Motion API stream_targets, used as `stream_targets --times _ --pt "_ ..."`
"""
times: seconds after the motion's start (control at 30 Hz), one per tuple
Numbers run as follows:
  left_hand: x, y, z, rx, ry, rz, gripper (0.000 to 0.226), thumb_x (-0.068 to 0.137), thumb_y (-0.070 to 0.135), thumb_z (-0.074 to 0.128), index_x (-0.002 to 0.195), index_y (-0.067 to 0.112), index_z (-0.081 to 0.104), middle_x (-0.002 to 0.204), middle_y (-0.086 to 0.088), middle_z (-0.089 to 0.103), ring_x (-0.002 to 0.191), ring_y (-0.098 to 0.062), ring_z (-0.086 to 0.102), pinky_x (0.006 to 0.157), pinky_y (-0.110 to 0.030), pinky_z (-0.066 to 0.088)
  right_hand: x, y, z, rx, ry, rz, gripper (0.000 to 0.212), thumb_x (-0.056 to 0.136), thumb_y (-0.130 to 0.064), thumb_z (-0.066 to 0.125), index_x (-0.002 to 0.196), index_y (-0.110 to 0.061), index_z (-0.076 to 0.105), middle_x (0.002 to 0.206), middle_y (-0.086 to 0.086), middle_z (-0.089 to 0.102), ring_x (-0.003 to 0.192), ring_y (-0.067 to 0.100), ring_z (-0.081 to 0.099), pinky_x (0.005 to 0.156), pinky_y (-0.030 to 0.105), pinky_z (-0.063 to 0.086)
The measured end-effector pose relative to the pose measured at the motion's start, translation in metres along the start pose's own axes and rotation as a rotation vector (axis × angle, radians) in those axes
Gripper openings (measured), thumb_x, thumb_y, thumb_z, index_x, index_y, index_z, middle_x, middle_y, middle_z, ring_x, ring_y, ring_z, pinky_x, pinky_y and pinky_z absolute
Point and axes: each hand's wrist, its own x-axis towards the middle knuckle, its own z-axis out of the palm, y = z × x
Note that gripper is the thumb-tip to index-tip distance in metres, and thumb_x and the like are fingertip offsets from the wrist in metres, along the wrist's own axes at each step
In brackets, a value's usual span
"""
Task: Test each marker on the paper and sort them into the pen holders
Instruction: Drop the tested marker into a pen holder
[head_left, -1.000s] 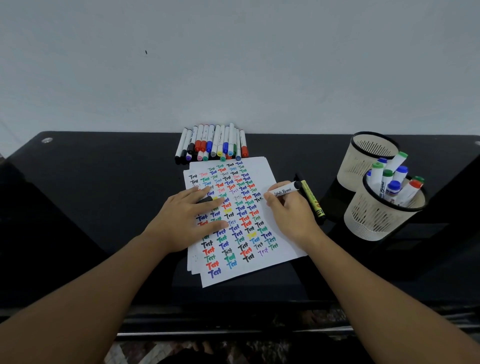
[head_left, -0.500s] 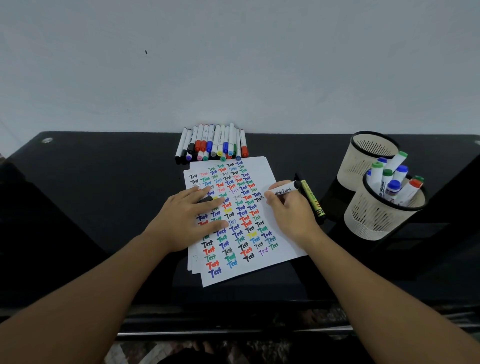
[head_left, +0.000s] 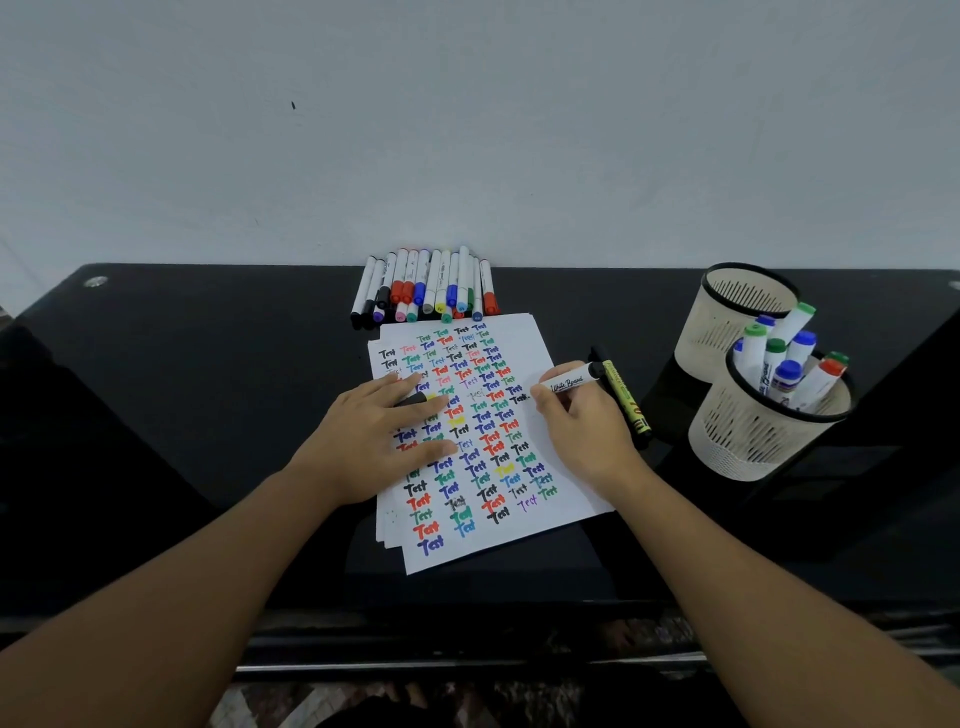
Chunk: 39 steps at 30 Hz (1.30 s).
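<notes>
— Head view: how far along is the sorting looking?

— Partway, I'd judge. Several markers are standing in the near pen holder (head_left: 769, 415); a row of markers (head_left: 426, 286) is waiting beyond the paper (head_left: 566, 488).

— And the hands?

— The right hand (head_left: 582, 431) is pinching a white marker (head_left: 569, 383), tip at a black "Test"; the left hand (head_left: 374, 441) is lying flat, pressing the sheet.

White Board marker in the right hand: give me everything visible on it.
The marker has a white barrel with black cursive "White Board" lettering and a black rear end. It lies at a low slant, tip down-left on the paper beside a fresh black "Test", rear end up-right. The right hand pinches it near the tip, which the fingers hide. Its rear end overlaps a yellow-and-black marker lying behind it.
</notes>
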Motion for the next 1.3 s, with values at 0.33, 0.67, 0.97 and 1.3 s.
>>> stream_targets --times 0.33,0.67,0.97,1.3 --pt "-0.009 0.009 -0.009 -0.301 0.151 -0.114 0.084 0.092 0.062 0.060 0.159 0.045 0.013 0.163 0.009 0.029 0.147 -0.010 0.030 0.116 -0.033 0.028 -0.006 0.002 -0.003 0.187 0.009 -0.115 0.012 0.108 -0.029 0.053 0.114 -0.035 0.061 0.086 -0.005 0.069 0.087 0.003 0.064 0.082 0.031 0.050" --pt "-0.006 0.019 0.007 -0.265 0.351 -0.284 0.032 0.099 0.037 0.061 0.130 0.029 0.066 0.117 0.004 0.051 0.111 -0.015 0.042 0.091 -0.028 0.039 -0.008 0.001 -0.003 0.115 -0.100 -0.109 0.062 0.106 -0.010 0.043 0.157 -0.044 0.033 0.133 -0.015 0.054 0.107 -0.009 0.055 0.086 0.014 0.043" --pt "-0.013 0.025 0.012 -0.222 0.479 -0.073 0.031 0.102 0.025 0.058 0.132 0.021 0.065 0.118 0.003 0.064 0.105 -0.012 0.057 0.088 -0.030 0.048 -0.013 -0.003 -0.004 0.143 -0.097 -0.180 0.028 0.108 -0.038 0.053 0.135 -0.043 0.057 0.130 -0.018 0.064 0.110 0.000 0.063 0.096 0.031 0.053" --pt "-0.014 0.027 0.010 -0.200 0.513 -0.048 0.029 0.102 0.024 0.059 0.130 0.019 0.065 0.119 0.004 0.066 0.103 -0.010 0.059 0.086 -0.023 0.044 0.010 -0.023 -0.029 -0.169 -0.206 -0.182 0.026 0.103 -0.037 0.061 0.129 -0.033 0.059 0.112 -0.014 0.069 0.096 0.008 0.067 0.078 0.029 0.056"
